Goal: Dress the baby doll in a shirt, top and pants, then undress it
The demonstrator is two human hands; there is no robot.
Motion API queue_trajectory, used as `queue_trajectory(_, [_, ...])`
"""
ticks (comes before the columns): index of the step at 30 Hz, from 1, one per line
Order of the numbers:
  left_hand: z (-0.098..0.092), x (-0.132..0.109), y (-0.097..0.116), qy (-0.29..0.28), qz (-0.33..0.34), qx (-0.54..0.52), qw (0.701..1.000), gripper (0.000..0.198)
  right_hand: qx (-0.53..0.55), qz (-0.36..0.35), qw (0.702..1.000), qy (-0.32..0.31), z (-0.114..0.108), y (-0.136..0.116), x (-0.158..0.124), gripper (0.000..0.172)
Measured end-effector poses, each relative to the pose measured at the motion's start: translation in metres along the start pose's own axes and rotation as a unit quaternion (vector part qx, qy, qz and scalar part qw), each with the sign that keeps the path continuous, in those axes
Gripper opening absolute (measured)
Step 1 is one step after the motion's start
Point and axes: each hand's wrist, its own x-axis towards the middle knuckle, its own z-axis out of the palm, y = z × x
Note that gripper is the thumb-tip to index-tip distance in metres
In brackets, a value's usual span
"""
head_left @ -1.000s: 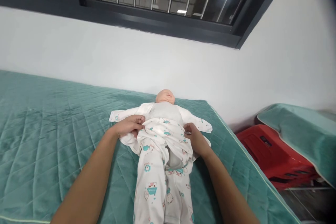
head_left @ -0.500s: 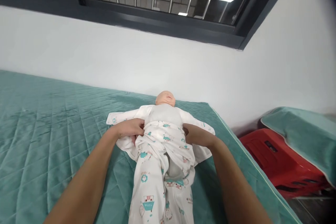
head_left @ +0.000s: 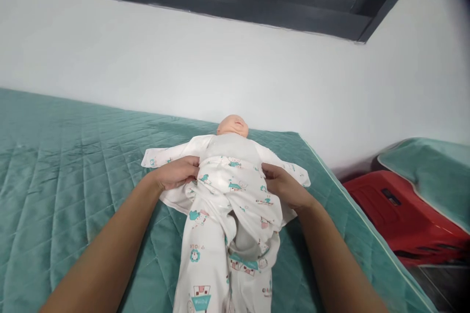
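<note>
A baby doll (head_left: 231,125) lies on its back, its head toward the wall and its legs toward me. White printed baby pants (head_left: 238,186) cover its legs and reach up to the belly, with folds and a gap at the crotch. The doll's white printed jacket (head_left: 198,145) lies spread open, sleeves stretched out to both sides, baring the grey-white chest. My left hand (head_left: 179,172) is closed on the pants' waistband at the left side. At the right side my right hand (head_left: 282,183) has its fingers curled on the same waistband. Fabric partly hides the fingertips of both.
A green quilted bed cover (head_left: 91,181) lies under the doll. Behind it rise a white wall (head_left: 183,63) and a dark window frame (head_left: 220,0). Beyond the bed's right edge stands a red plastic object (head_left: 396,215), partly covered by green fabric (head_left: 433,181).
My view has tilted down, showing less window. My hands stay at the waistband; the right one has turned a little, and the pants' top looks spread slightly wider and smoother.
</note>
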Motion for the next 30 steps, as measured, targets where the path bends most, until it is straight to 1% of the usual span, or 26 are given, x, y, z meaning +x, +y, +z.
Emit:
queue_trajectory(3, [0.000, 0.001, -0.003, 0.024, -0.002, -0.049, 0.998, 0.020, 0.080, 0.004, 0.997, -0.010, 0.005, 0.004, 0.001, 0.034])
queue_trajectory(6, [-0.001, -0.001, -0.002, 0.035, 0.008, -0.056, 0.998, 0.019, 0.114, 0.016, 0.993, 0.005, 0.007, 0.009, 0.003, 0.037])
queue_trajectory(7, [-0.002, -0.003, -0.001, 0.027, 0.013, -0.047, 0.998, 0.019, 0.119, 0.020, 0.993, 0.006, 0.007, 0.010, 0.003, 0.037])
queue_trajectory(9, [-0.002, -0.007, 0.003, -0.009, 0.027, -0.015, 0.999, 0.023, 0.117, 0.025, 0.993, 0.005, 0.007, 0.010, 0.004, 0.034])
queue_trajectory(12, [0.000, -0.014, 0.008, -0.070, 0.060, 0.033, 0.995, 0.041, 0.097, 0.028, 0.995, 0.001, 0.005, 0.008, 0.003, 0.032])
queue_trajectory(14, [0.001, -0.016, 0.012, -0.076, 0.076, 0.068, 0.992, 0.048, 0.082, 0.024, 0.996, 0.001, 0.004, 0.007, 0.002, 0.031])
queue_trajectory(16, [0.002, -0.016, 0.013, -0.049, 0.079, 0.124, 0.988, 0.046, 0.063, 0.016, 0.998, 0.010, 0.004, 0.007, 0.001, 0.029])
queue_trajectory(18, [0.003, -0.014, 0.013, -0.009, 0.078, 0.185, 0.980, 0.036, 0.048, 0.007, 0.998, 0.027, 0.005, 0.008, 0.001, 0.029])
queue_trajectory(20, [0.003, -0.011, 0.011, 0.012, 0.087, 0.225, 0.970, 0.025, 0.046, 0.000, 0.998, 0.038, 0.006, 0.008, 0.001, 0.031])
queue_trajectory(24, [0.003, -0.008, 0.008, 0.040, 0.112, 0.245, 0.962, 0.019, 0.037, -0.006, 0.998, 0.054, 0.007, 0.009, 0.002, 0.030])
queue_trajectory(27, [0.006, -0.006, 0.006, 0.079, 0.106, 0.254, 0.958, 0.018, -0.005, -0.009, 0.998, 0.068, 0.004, 0.011, 0.004, 0.026])
queue_trajectory(30, [0.006, -0.005, 0.005, 0.089, 0.099, 0.270, 0.954, 0.016, -0.030, -0.017, 0.996, 0.077, 0.002, 0.015, 0.005, 0.025])
